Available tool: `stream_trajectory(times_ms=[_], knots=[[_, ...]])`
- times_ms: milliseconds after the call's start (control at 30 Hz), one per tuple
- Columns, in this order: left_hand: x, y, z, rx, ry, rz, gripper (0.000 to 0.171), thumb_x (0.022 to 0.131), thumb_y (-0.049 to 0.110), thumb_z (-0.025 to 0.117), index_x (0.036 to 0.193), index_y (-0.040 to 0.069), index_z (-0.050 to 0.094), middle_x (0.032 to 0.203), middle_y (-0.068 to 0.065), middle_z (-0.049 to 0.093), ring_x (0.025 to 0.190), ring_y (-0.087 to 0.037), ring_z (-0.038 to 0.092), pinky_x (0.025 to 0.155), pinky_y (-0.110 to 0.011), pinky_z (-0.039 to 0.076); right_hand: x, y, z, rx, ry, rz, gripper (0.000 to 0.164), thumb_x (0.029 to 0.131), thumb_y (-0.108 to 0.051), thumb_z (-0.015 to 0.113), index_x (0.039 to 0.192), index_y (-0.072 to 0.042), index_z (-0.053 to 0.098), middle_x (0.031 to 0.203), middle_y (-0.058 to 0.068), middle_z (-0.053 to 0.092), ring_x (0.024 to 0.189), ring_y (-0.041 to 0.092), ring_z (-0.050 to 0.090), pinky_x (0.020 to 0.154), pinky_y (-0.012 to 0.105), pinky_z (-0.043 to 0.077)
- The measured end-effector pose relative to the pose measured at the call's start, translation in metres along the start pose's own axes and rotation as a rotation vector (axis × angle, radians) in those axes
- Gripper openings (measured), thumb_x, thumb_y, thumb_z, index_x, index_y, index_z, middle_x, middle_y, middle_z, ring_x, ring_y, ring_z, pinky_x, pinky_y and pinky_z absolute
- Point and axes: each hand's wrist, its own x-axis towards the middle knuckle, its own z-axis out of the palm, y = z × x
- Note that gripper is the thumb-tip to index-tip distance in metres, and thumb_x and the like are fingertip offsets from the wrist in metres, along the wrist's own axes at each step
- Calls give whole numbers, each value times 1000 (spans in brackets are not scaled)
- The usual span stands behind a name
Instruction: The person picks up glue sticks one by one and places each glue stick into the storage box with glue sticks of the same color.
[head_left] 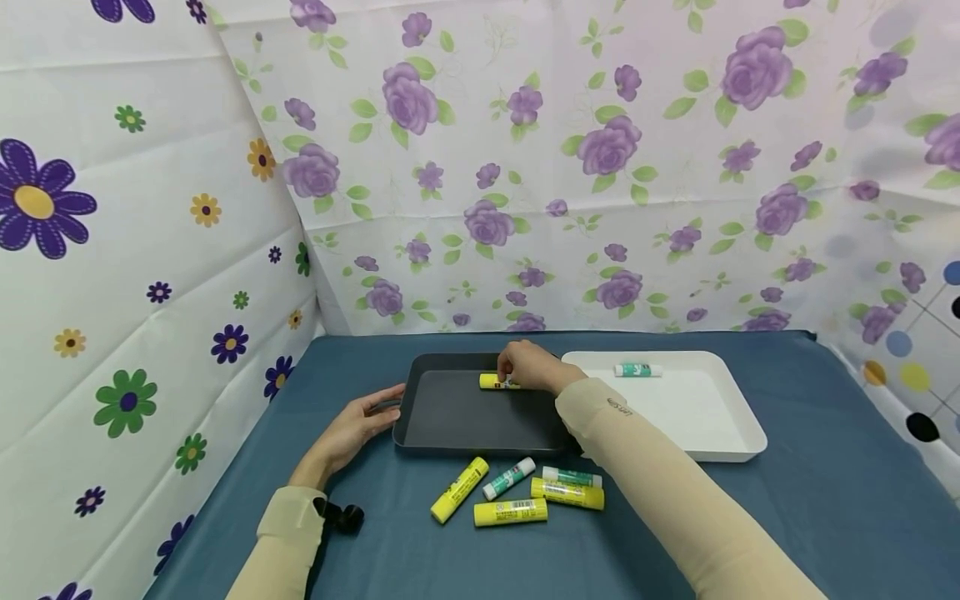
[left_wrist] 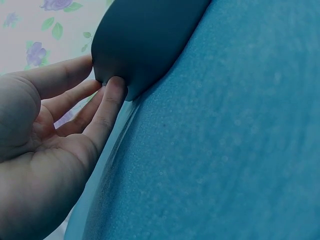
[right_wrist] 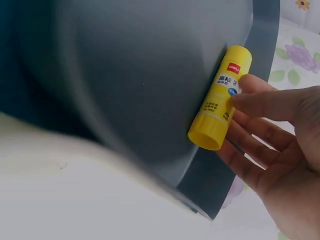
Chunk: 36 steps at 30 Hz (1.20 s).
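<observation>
A yellow glue stick point(head_left: 489, 381) lies along the far side inside the dark grey tray point(head_left: 442, 425). My right hand point(head_left: 528, 367) pinches this glue stick point(right_wrist: 220, 100) between thumb and fingers, with the label facing the right wrist camera. At the tray's left side, my left hand point(head_left: 363, 427) touches the outer wall with fairly straight fingertips. In the left wrist view the thumb and index finger of the left hand point(left_wrist: 60, 120) meet the tray's corner point(left_wrist: 135, 45).
A white tray point(head_left: 675, 417) adjoins on the right, holding a green-and-white glue stick point(head_left: 637, 370). In front of the trays lie yellow glue sticks point(head_left: 460, 490), point(head_left: 511, 512), point(head_left: 567, 492) and smaller green-and-white glue sticks point(head_left: 509, 479), point(head_left: 572, 477). Blue cloth point(head_left: 405, 558) covers the table.
</observation>
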Motion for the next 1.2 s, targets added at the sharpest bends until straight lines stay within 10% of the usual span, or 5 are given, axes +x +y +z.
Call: stream_trajectory(times_ms=[933, 1200], knots=[[-1, -1, 0, 7, -11, 19, 61, 107, 15, 61, 162, 7, 37, 164, -20, 34, 149, -39, 37, 122, -54, 34, -16, 22, -14, 39, 5, -61, 28, 91, 12, 61, 105, -4, 79, 100, 10, 71, 86, 20, 61, 76, 37, 56], [-1, -1, 0, 4, -7, 19, 60, 107, 14, 61, 162, 7, 38, 164, -20, 34, 149, -39, 37, 122, -53, 34, -34, 27, -31, 199, 21, -116, 21, 94, 5, 66, 110, -1, 77, 112, 16, 74, 100, 24, 68, 87, 41, 61]])
